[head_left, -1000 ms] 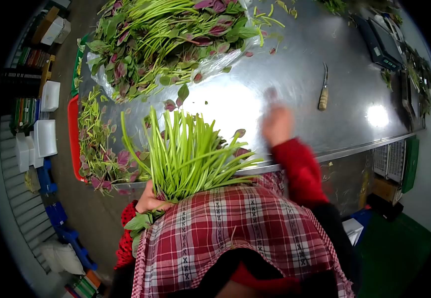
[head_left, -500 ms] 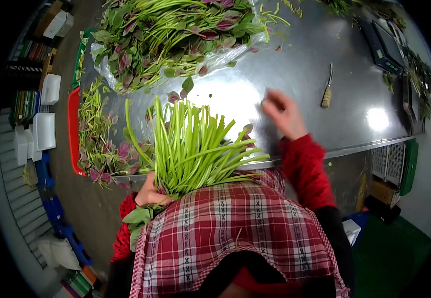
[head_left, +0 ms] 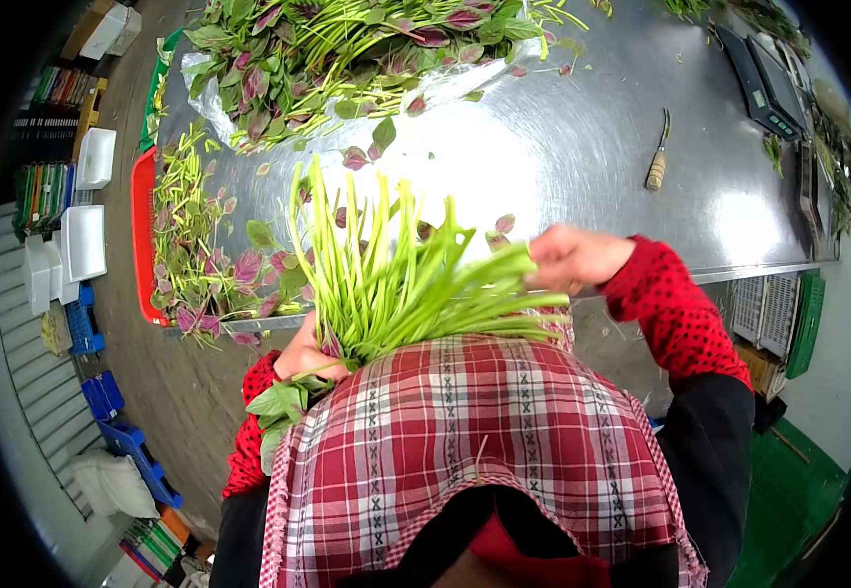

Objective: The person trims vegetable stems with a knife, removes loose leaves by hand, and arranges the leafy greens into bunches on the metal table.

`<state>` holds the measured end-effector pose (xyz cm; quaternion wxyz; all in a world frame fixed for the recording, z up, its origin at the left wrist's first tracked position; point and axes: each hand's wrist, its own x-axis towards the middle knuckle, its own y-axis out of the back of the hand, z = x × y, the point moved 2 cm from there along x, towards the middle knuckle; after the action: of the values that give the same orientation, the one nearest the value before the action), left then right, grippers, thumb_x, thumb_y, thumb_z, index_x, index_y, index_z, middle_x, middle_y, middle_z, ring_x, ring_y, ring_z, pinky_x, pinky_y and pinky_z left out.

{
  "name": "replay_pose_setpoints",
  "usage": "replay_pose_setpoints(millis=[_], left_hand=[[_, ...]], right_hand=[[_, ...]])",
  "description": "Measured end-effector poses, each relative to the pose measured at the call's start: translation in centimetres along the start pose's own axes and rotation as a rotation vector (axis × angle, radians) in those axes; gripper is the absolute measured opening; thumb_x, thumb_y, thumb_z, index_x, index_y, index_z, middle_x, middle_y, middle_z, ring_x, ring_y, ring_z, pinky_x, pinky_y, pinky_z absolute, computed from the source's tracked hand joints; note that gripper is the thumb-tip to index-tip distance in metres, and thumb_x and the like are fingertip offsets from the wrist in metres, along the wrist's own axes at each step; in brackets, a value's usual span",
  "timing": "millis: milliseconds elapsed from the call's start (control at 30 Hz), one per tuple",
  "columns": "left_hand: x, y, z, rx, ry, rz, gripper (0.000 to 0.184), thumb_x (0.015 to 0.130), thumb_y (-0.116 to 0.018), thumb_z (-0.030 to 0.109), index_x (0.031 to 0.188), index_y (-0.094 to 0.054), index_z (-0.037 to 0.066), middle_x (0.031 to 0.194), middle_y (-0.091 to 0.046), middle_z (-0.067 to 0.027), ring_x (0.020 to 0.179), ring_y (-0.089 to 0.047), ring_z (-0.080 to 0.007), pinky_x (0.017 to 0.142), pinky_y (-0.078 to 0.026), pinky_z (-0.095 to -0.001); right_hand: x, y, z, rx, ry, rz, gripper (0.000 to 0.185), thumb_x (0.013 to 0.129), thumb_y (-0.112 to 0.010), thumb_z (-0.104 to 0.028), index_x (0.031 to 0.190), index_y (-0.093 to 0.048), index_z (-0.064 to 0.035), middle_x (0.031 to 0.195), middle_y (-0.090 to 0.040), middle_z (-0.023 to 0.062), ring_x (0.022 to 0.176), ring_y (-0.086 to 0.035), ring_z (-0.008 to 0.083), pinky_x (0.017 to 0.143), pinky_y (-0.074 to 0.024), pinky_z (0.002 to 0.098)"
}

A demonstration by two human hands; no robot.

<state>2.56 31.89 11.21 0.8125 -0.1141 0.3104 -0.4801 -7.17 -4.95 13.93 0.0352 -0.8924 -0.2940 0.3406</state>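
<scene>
Right hand (head_left: 577, 260) moved to the stems (head_left: 371, 306), grip too blurred to tell, left hand (head_left: 308, 357) clutching them, partly hidden.

No text can be read; the scale's display (head_left: 784, 128) is too small.

I can't make out whether the right hand (head_left: 580, 259) pinches the stems (head_left: 386, 279); its fingers blur against their tips. The fingers of the left hand (head_left: 306, 355) are mostly hidden behind them. Far off, the heap of greens (head_left: 347, 59) runs out of view; nearby, the apron (head_left: 464, 412) does too. Far right, the scale (head_left: 760, 83) has a readout (head_left: 784, 128) too small to read.
</scene>
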Motion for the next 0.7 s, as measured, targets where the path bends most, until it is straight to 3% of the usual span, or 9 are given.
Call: replay_pose_setpoints(millis=[100, 167, 233, 367, 433, 533, 567, 633, 700], left_hand=[[0.2, -0.1, 0.1, -0.073, 0.019, 0.002, 0.076, 0.064, -0.071, -0.012, 0.133, -0.043, 0.0, 0.112, -0.06, -0.0052, 0.092, -0.056, -0.0112, 0.077, -0.046, -0.0267], [0.8, -0.4, 1.1, 0.044, 0.002, -0.083, 0.075, 0.064, -0.071, -0.011, 0.133, -0.043, 0.0, 0.111, -0.06, -0.0045, 0.093, -0.055, -0.01, 0.079, -0.045, -0.0264], [0.7, -0.5, 1.0, 0.059, 0.049, -0.051, 0.075, 0.064, -0.072, -0.009, 0.133, -0.043, 0.0, 0.11, -0.06, -0.0036, 0.095, -0.054, -0.0095, 0.08, -0.044, -0.0259], [3.5, -2.5, 4.3, 0.447, 0.241, -0.337, 0.06, 0.069, -0.074, 0.007, 0.124, -0.051, 0.001, 0.102, -0.063, -0.005, 0.091, -0.057, -0.0123, 0.08, -0.045, -0.0275], [4.3, -0.6, 2.9, 0.699, 0.12, -0.358, 0.057, 0.07, -0.074, 0.013, 0.121, -0.053, 0.001, 0.103, -0.064, -0.0089, 0.092, -0.059, -0.0139, 0.082, -0.046, -0.0292], [4.2, -3.0, 4.4, 0.63, 0.37, -0.477, 0.068, 0.065, -0.072, 0.01, 0.128, -0.049, 0.001, 0.102, -0.063, -0.0092, 0.094, -0.058, -0.0148, 0.083, -0.046, -0.0277], [3.9, -3.3, 4.1, 0.58, 0.234, -0.462, 0.067, 0.065, -0.07, 0.005, 0.128, -0.048, -0.002, 0.099, -0.063, -0.0074, 0.091, -0.057, -0.0135, 0.081, -0.046, -0.0254], [3.7, -2.7, 2.8, 0.415, 0.36, -0.481, 0.073, 0.063, -0.073, 0.008, 0.131, -0.046, -0.002, 0.117, -0.059, -0.011, 0.104, -0.054, -0.0166, 0.09, -0.044, -0.03], [3.5, -1.6, 1.6, 0.367, 0.346, -0.457, 0.073, 0.064, -0.073, 0.008, 0.131, -0.046, -0.002, 0.118, -0.059, -0.0115, 0.105, -0.054, -0.0171, 0.092, -0.043, -0.0298]], right_hand=[[-0.3, 3.1, -1.5, 0.085, 0.129, 0.354, 0.02, 0.094, -0.057, -0.024, 0.095, -0.066, -0.0061, 0.06, -0.048, -0.0055, 0.044, -0.036, 0.0037, 0.04, -0.0272, 0.0205], [-1.1, 5.5, -3.2, 0.026, 0.128, 0.695, 0.019, 0.093, -0.057, -0.022, 0.096, -0.064, -0.0051, 0.065, -0.053, -0.0029, 0.055, -0.047, 0.0053, 0.048, -0.0347, 0.0203], [-1.8, 5.7, -7.3, -0.658, 0.337, 0.946, 0.026, 0.092, -0.058, -0.022, 0.107, -0.063, -0.0017, 0.076, -0.061, 0.0024, 0.068, -0.057, 0.0101, 0.059, -0.0452, 0.0242], [3.0, -5.3, -18.3, -0.809, 1.114, 0.635, 0.046, 0.083, -0.068, -0.026, 0.119, -0.057, -0.0014, 0.101, -0.064, 0.0158, 0.093, -0.063, 0.0256, 0.082, -0.0496, 0.036], [7.7, -9.9, -19.0, -0.852, 0.702, 0.052, 0.074, 0.075, -0.071, -0.048, 0.126, -0.048, 0.002, 0.101, -0.063, 0.02, 0.098, -0.06, 0.0324, 0.081, -0.0495, 0.04], [9.8, -9.9, -10.3, -0.882, 0.359, -0.035, 0.073, 0.074, -0.067, -0.061, 0.115, -0.052, -0.0021, 0.081, -0.066, 0.0199, 0.073, -0.066, 0.036, 0.067, -0.0524, 0.0421], [10.8, -8.5, -7.5, -1.02, -0.172, -0.335, 0.073, 0.077, -0.067, -0.056, 0.12, -0.052, 0.0001, 0.088, -0.066, 0.0215, 0.079, -0.067, 0.0325, 0.069, -0.0533, 0.0395], [7.8, -4.7, -1.6, -0.874, -0.08, -0.279, 0.07, 0.079, -0.071, -0.036, 0.127, -0.046, 0.0082, 0.101, -0.066, 0.0198, 0.088, -0.066, 0.0274, 0.08, -0.0544, 0.0373], [3.0, -2.7, -0.2, -0.442, -0.145, -0.245, 0.063, 0.077, -0.074, -0.026, 0.127, -0.049, 0.0025, 0.102, -0.066, 0.0169, 0.091, -0.064, 0.0263, 0.081, -0.0523, 0.0405]])
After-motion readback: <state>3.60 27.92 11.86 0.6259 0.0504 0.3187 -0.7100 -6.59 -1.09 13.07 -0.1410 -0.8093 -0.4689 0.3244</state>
